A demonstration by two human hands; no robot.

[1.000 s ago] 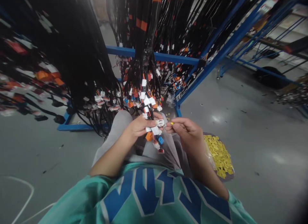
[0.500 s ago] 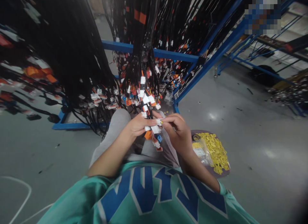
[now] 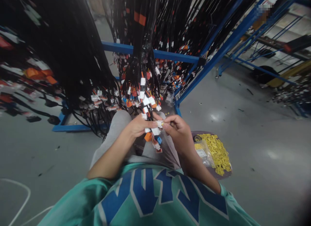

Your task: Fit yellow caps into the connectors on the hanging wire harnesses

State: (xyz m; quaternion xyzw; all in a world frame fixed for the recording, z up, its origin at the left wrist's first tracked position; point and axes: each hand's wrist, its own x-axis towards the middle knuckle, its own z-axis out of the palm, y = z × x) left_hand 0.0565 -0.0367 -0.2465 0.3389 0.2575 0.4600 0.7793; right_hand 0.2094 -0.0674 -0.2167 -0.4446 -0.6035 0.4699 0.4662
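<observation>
A black wire harness (image 3: 145, 104) hangs down in front of me and ends over my lap in white, orange and blue connectors. My left hand (image 3: 141, 125) is closed around its lower end, with the thumb on a white connector (image 3: 159, 123) that points to the right. Against that connector's end, my right hand (image 3: 178, 130) pinches a small yellow clip (image 3: 162, 124), mostly hidden by the fingertips. An orange connector (image 3: 148, 136) and a blue connector (image 3: 159, 140) dangle below my left hand.
Many harnesses (image 3: 73, 51) hang from a blue metal rack (image 3: 175, 56) ahead. On the right, a tray (image 3: 227, 176) holds a pile of yellow clips (image 3: 218, 151), a plastic bag (image 3: 204, 154) and a roll of black tape (image 3: 197, 138). Another blue rack (image 3: 262, 69) stands farther right.
My right thumb and fingertips have closed in tighter on the yellow clip at the white connector. Hands and harness appear slightly farther left in view.
</observation>
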